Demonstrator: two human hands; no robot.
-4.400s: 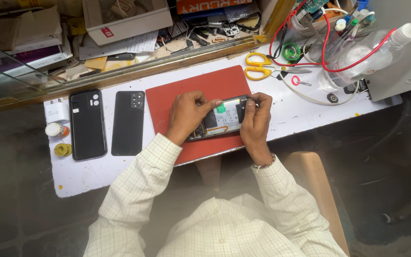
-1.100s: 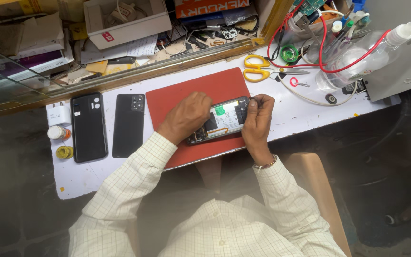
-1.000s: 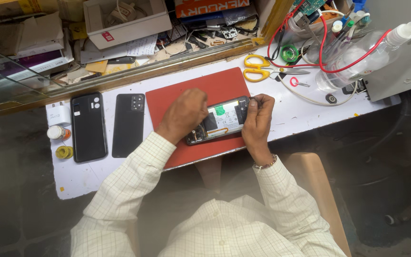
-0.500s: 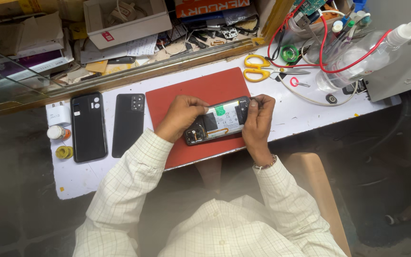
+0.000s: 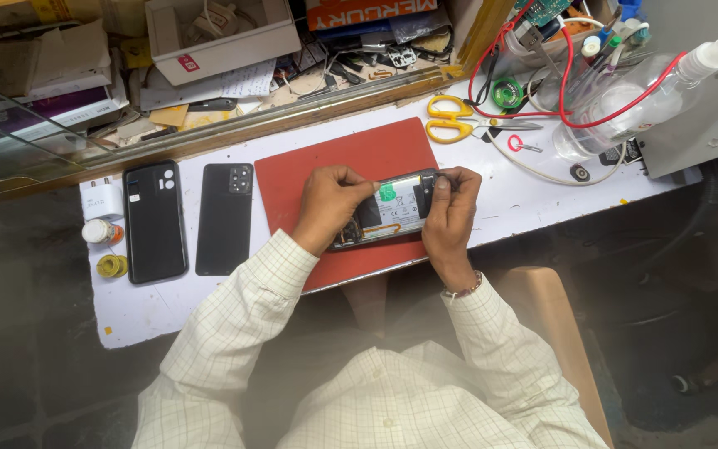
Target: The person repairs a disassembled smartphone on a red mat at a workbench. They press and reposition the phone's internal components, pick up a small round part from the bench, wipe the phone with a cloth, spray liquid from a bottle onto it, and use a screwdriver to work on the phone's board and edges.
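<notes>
you had the opened black smartphone with its exposed battery and boards (image 5: 392, 209) lying on the red rectangular mat (image 5: 351, 158) on the white worktop (image 5: 525, 199). your left hand (image 5: 330, 199) pinched its upper edge near the middle, and your right hand (image 5: 450, 208) was clenched round its right end, thumb on top. it would have served you to keep the phone flat on the mat and press lightly. your fingers hid the right end, so whether you held a small tool there could not be made out.
</notes>
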